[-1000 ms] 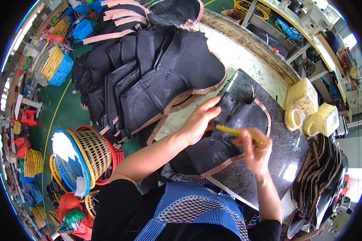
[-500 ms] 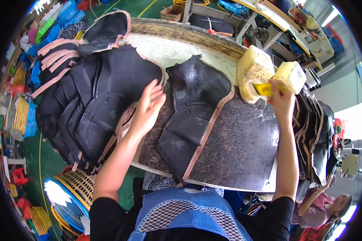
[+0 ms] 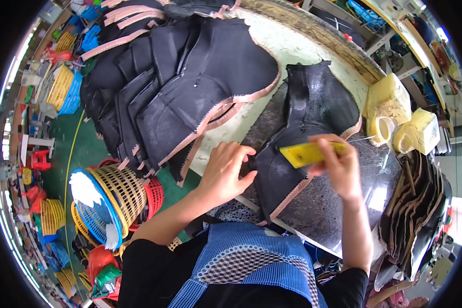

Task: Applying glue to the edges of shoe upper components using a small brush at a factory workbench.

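Observation:
My right hand (image 3: 338,167) grips a flat yellow spreader (image 3: 304,155) above a black leather-like cut piece (image 3: 308,115). That piece lies on the dark speckled board in front of me, with a pinkish toothed strip down its right edge. A thin strand stretches from near the spreader toward a yellowish cut-open plastic jug (image 3: 390,102). Beside the piece's lower left edge is my left hand (image 3: 226,169), thumb and forefinger apart, nothing held; whether its fingertips touch the piece I cannot tell. To the left, several similar black pieces (image 3: 190,92) overlap in a fanned stack.
A second yellowish jug (image 3: 419,131) stands to the right of the first. More black pieces (image 3: 413,205) hang stacked at the right edge of the table. Plastic baskets (image 3: 120,192) are on the green floor at left. A worn wooden edge (image 3: 313,31) borders the table's far side.
My right hand has brought the spreader from the jug's mouth leftward and nearer, over the black piece. My left hand has come down beside the piece's lower edge. The whole view has shifted.

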The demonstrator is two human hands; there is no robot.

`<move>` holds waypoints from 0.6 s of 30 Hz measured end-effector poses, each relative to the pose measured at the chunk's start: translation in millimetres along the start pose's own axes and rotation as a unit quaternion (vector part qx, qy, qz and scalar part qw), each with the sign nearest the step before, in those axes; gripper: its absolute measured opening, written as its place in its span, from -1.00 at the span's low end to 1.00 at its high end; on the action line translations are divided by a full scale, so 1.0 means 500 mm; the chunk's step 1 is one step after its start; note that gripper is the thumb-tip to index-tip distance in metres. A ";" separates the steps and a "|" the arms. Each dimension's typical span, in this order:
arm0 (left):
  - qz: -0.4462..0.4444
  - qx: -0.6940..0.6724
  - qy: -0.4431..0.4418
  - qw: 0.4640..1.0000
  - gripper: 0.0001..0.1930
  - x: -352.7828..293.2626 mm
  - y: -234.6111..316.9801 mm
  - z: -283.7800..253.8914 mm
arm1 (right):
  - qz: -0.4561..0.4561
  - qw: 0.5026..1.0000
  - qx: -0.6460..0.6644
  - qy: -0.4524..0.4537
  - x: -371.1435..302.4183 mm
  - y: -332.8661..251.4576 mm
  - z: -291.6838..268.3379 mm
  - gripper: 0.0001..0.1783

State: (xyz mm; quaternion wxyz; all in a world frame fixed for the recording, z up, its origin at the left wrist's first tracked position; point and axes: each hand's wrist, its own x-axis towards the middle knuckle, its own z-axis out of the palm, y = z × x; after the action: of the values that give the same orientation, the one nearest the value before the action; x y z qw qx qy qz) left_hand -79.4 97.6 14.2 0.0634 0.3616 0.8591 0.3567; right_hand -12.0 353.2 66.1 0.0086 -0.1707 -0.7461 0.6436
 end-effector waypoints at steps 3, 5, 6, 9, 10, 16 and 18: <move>0.003 0.007 0.009 1.000 -0.58 -0.003 0.004 0.007 | -0.084 0.987 -0.053 0.126 0.036 0.025 0.027 -0.74; 0.000 0.005 0.009 1.000 -0.59 -0.003 0.000 0.007 | -0.039 0.999 -0.037 0.009 0.009 0.009 0.039 -0.77; 0.002 0.004 0.005 1.000 -0.61 -0.004 -0.002 0.006 | -0.011 0.996 -0.046 -0.074 -0.006 0.004 0.051 -0.76; -0.014 0.003 -0.022 1.000 -0.64 0.009 -0.006 -0.006 | -0.006 0.995 -0.026 -0.094 0.014 -0.029 0.037 -0.76; -0.021 0.001 -0.047 0.999 -0.65 0.013 -0.009 -0.007 | -0.055 0.995 -0.044 -0.073 0.028 -0.046 0.036 -0.75; -0.026 0.011 -0.052 0.998 -0.72 0.021 -0.012 -0.017 | -0.073 0.917 -0.367 -0.135 0.021 -0.080 -0.006 -0.79; -0.038 0.014 -0.059 0.997 -0.74 0.024 -0.007 -0.016 | -0.043 0.925 -0.354 -0.130 0.019 -0.081 -0.031 -0.83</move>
State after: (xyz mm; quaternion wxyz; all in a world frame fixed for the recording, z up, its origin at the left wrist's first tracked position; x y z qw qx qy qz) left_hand -93.1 99.1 19.8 0.1229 0.3498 0.8720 0.3197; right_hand -27.5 365.8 105.8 -0.1220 -0.0446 -0.9267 0.3527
